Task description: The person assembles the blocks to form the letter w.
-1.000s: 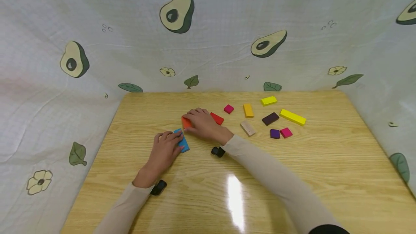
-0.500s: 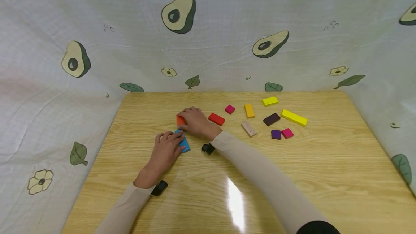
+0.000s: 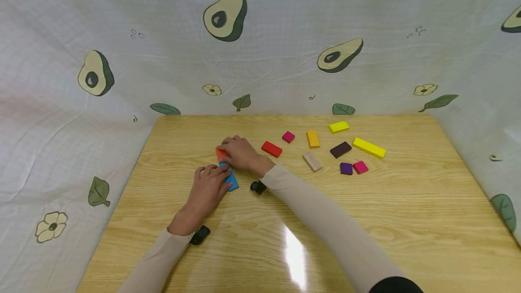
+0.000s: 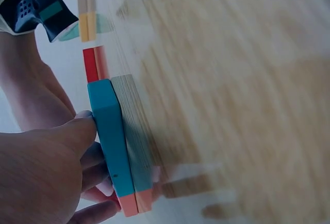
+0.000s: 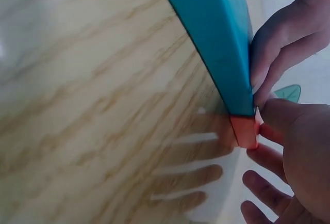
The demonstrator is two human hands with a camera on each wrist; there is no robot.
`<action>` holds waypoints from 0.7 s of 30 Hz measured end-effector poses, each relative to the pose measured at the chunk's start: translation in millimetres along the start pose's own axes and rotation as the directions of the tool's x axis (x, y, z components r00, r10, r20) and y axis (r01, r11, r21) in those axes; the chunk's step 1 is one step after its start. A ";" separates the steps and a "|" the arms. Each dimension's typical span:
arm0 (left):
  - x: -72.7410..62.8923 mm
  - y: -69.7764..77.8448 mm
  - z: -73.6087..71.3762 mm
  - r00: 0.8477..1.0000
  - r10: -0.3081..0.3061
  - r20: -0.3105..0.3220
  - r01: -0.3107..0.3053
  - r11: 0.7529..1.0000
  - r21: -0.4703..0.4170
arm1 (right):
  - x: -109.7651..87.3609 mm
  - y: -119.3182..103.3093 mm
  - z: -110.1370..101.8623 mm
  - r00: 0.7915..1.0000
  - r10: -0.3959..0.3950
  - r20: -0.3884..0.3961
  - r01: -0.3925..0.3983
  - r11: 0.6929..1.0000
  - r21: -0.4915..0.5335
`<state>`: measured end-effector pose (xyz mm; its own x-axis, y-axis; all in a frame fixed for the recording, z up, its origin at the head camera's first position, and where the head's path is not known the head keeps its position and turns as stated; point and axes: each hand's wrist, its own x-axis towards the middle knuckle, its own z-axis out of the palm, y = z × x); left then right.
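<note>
A flat blue block (image 3: 232, 182) lies on the left part of the table, held by my left hand (image 3: 206, 189) with thumb and fingers along it. At its far end my right hand (image 3: 241, 153) pinches an orange-red block (image 3: 220, 154), partly covered by the fingers. The right wrist view has the blue block (image 5: 214, 38) end to end with the orange-red block (image 5: 244, 131), thumb and fingers at the joint. In the left wrist view, the blue block (image 4: 109, 131) and orange-red block (image 4: 128, 205) likewise line up.
To the right on the wooden table (image 3: 346, 220) lie loose blocks: red (image 3: 271, 149), orange (image 3: 313, 139), plain wood (image 3: 312, 162), dark brown (image 3: 340, 149), purple (image 3: 346, 168), two pink and two yellow. A printed cloth (image 3: 277, 58) rises behind the table.
My right hand has slid the orange-red block leftward, up to the far end of the blue block. The left hand has stayed on the blue block.
</note>
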<state>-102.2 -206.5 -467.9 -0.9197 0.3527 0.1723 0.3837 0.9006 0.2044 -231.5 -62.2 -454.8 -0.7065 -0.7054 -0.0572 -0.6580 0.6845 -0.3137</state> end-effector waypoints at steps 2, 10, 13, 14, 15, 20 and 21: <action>0.3 0.3 -0.4 1.000 0.000 0.002 0.000 1.000 0.007 | -0.3 1.8 0.8 1.000 -0.011 -0.001 0.011 1.000 0.002; 0.2 -1.2 0.8 1.000 0.002 0.003 -0.002 1.000 0.025 | -2.1 4.6 0.6 0.999 -0.032 0.018 0.032 0.999 0.042; 0.7 -1.3 0.1 1.000 0.014 0.003 -0.014 0.999 0.042 | -4.9 5.1 0.3 0.999 -0.037 0.021 0.036 0.998 0.043; 1.0 -1.1 -0.3 1.000 0.020 0.003 -0.020 0.999 0.047 | -6.6 5.6 -0.3 0.999 -0.038 0.018 0.037 0.998 0.042; 1.3 -1.2 -0.5 1.000 0.026 0.003 -0.026 0.998 0.051 | -8.7 6.2 -1.0 0.999 -0.037 0.012 0.037 0.998 0.042; 2.6 -2.8 -2.4 0.999 0.036 0.000 -0.035 0.997 0.067 | -25.5 13.4 -7.6 0.999 -0.034 -0.028 0.036 0.997 0.070; 3.3 -3.8 -2.8 1.000 0.031 -0.002 -0.031 0.997 0.071 | -30.0 16.0 -8.9 0.999 -0.033 -0.036 0.035 0.997 0.073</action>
<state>-106.5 -209.5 -465.4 -0.9071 0.3805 0.1801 0.4055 0.9048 0.1305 -223.2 -28.4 -449.6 -0.6936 -0.7203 -0.0125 -0.6617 0.6438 -0.3843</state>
